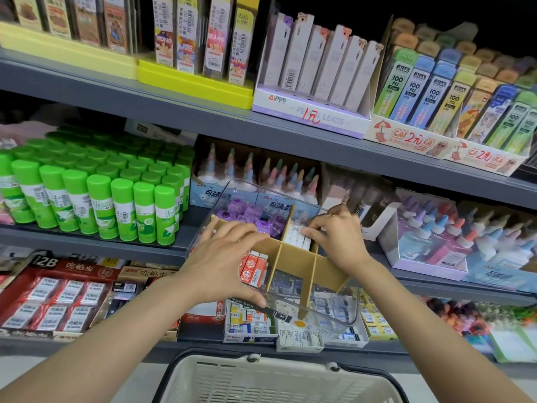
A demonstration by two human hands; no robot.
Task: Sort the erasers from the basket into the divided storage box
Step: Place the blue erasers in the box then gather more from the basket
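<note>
A clear divided storage box [334,312] with tan cardboard dividers sits tilted at the edge of the middle shelf. Purple erasers [255,215] fill its far left compartment, white erasers [296,237] the far right one, and red-and-white erasers [255,267] a nearer left one. My left hand [226,260] grips the box's near left side, thumb on the front wall. My right hand [337,231] reaches over the white erasers, fingertips touching them. The cream basket [276,379] stands below at the bottom of the view; its inside is barely visible.
Green glue sticks [96,199] crowd the shelf left of the box. Glue bottles in display cartons [436,242] stand to the right. Pencil lead boxes [313,71] fill the shelf above. Boxed erasers [250,324] lie on the shelf below.
</note>
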